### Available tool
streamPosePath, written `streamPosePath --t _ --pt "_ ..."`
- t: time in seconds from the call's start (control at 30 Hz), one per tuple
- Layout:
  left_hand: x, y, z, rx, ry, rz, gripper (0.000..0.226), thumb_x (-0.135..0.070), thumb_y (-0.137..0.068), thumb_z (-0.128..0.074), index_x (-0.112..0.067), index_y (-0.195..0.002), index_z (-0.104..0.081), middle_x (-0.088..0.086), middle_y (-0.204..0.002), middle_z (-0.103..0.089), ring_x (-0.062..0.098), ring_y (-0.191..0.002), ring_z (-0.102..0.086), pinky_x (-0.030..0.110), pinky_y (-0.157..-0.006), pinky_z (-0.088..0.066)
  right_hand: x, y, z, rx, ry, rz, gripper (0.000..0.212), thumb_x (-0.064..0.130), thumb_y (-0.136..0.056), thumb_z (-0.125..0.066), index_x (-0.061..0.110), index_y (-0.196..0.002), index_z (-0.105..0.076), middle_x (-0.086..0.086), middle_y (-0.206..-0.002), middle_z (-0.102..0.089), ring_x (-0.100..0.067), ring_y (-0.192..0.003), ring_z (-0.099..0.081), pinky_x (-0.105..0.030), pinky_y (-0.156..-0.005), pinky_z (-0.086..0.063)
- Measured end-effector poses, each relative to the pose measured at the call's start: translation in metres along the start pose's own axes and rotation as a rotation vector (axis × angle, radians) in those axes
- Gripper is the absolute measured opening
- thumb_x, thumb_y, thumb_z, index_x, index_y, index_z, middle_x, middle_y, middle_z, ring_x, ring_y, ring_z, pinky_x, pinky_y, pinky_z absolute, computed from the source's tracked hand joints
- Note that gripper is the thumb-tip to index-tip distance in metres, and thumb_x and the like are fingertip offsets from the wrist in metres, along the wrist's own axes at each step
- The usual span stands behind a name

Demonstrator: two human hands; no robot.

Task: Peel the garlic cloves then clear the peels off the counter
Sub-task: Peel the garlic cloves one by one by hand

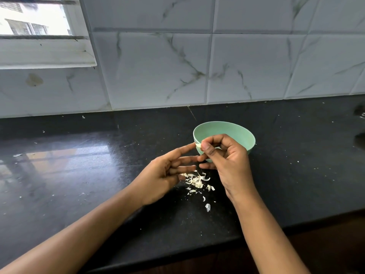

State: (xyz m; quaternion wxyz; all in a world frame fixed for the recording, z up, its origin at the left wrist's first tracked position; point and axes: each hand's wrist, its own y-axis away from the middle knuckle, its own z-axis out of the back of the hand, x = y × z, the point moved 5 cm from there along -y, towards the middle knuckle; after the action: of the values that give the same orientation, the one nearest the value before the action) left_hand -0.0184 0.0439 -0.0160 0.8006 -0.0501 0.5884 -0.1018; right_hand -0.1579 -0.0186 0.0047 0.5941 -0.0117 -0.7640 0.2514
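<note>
A pale green bowl [233,131] stands on the black counter [98,175]. In front of it my right hand [227,161] pinches a small pale garlic clove [198,145] between thumb and forefinger. My left hand [167,173] is held beside it with fingers extended; its forefinger tip touches the clove. Under both hands a heap of whitish garlic peels [196,181] lies on the counter, and a few loose flakes trail toward the front edge. What the bowl holds is hidden behind my right hand.
A marble-tiled wall [217,66] rises behind the counter, and a window [33,26] sits at the upper left. The counter's front edge [256,236] runs just below my forearms. Tiny white specks are scattered over the black surface.
</note>
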Motion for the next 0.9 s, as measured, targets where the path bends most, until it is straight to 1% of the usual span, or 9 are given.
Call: streamPosePath --t 0.13,0.23,0.3,0.37,0.47,0.53,0.63,0.77,0.9 --pt "0.003 -0.001 0.004 -0.079 -0.038 -0.013 0.08 0.025 -0.083 -0.047 -0.037 -0.134 -0.044 -0.003 -0.127 -0.063 0.013 -0.115 -0.062 0.028 -0.095 -0.049 0.0 0.0 0.0 -0.006 0.022 0.008 0.005 0.01 -0.085 -0.067 0.013 -0.083 -0.063 0.005 -0.069 -0.068 -0.013 -0.061 -0.066 -0.024 -0.052 -0.054" --pt "-0.001 0.0 0.014 -0.257 -0.005 -0.027 0.057 0.008 -0.078 -0.069 -0.032 -0.118 -0.059 0.003 -0.106 -0.073 0.014 -0.092 -0.071 0.02 -0.077 -0.054 0.0 0.001 -0.001 0.007 0.018 -0.007 0.005 0.01 -0.085 -0.066 0.013 -0.082 -0.063 0.005 -0.069 -0.067 -0.013 -0.06 -0.066 -0.024 -0.052 -0.054" --pt "-0.006 0.002 0.021 -0.36 0.015 -0.067 0.041 -0.011 -0.07 -0.077 -0.026 -0.107 -0.066 0.004 -0.095 -0.075 0.019 -0.083 -0.072 0.025 -0.072 -0.055 -0.002 0.002 -0.004 0.045 -0.007 -0.057 0.005 0.008 -0.085 -0.065 0.011 -0.082 -0.063 0.003 -0.07 -0.067 -0.013 -0.06 -0.066 -0.024 -0.053 -0.055" --pt "-0.013 0.004 0.021 -0.355 0.0 -0.121 0.04 -0.018 -0.066 -0.077 -0.022 -0.106 -0.068 0.003 -0.093 -0.075 0.022 -0.082 -0.072 0.027 -0.072 -0.057 -0.004 0.003 -0.008 0.106 -0.049 -0.128 0.004 0.006 -0.086 -0.064 0.009 -0.083 -0.063 0.001 -0.071 -0.068 -0.013 -0.06 -0.065 -0.025 -0.053 -0.056" --pt "-0.019 0.006 0.014 -0.326 -0.057 -0.158 0.03 -0.02 -0.07 -0.074 -0.022 -0.1 -0.071 -0.001 -0.088 -0.075 0.013 -0.073 -0.072 0.019 -0.058 -0.052 -0.005 0.006 -0.013 0.18 -0.094 -0.198 0.004 0.004 -0.086 -0.062 0.007 -0.084 -0.063 -0.002 -0.07 -0.069 -0.012 -0.058 -0.064 -0.024 -0.052 -0.056" --pt "-0.019 0.007 0.016 -0.361 -0.056 -0.159 0.02 -0.024 -0.07 -0.073 -0.025 -0.09 -0.076 0.001 -0.081 -0.075 0.017 -0.072 -0.072 0.023 -0.062 -0.055 -0.007 0.007 -0.015 0.217 -0.101 -0.22 0.005 0.003 -0.085 -0.063 0.008 -0.082 -0.063 -0.004 -0.069 -0.068 -0.012 -0.057 -0.064 -0.023 -0.052 -0.055" --pt "-0.02 0.008 0.019 -0.388 -0.044 -0.151 0.013 -0.027 -0.07 -0.072 -0.026 -0.083 -0.075 0.005 -0.076 -0.074 0.025 -0.072 -0.072 0.042 -0.072 -0.06 -0.008 0.009 -0.018 0.258 -0.097 -0.238 0.004 0.006 -0.084 -0.063 0.008 -0.081 -0.063 -0.006 -0.069 -0.068 -0.013 -0.057 -0.064 -0.023 -0.051 -0.054" --pt "-0.022 0.01 0.019 -0.398 -0.048 -0.132 0.011 -0.03 -0.071 -0.07 -0.024 -0.081 -0.074 0.007 -0.072 -0.072 0.021 -0.064 -0.07 0.062 -0.062 -0.053 -0.007 0.008 -0.019 0.271 -0.082 -0.214 0.004 0.011 -0.081 -0.064 0.007 -0.083 -0.063 -0.002 -0.067 -0.069 -0.012 -0.055 -0.064 -0.022 -0.05 -0.054" --pt "-0.02 0.011 0.021 -0.409 -0.025 -0.123 0.013 -0.03 -0.07 -0.073 -0.022 -0.08 -0.075 0.011 -0.071 -0.072 0.028 -0.066 -0.071 0.067 -0.061 -0.05 -0.005 0.009 -0.022 0.287 -0.029 -0.184 0.02 0.017 -0.067 -0.073 0.007 -0.08 -0.062 -0.007 -0.068 -0.068 -0.012 -0.055 -0.064 -0.022 -0.05 -0.053"
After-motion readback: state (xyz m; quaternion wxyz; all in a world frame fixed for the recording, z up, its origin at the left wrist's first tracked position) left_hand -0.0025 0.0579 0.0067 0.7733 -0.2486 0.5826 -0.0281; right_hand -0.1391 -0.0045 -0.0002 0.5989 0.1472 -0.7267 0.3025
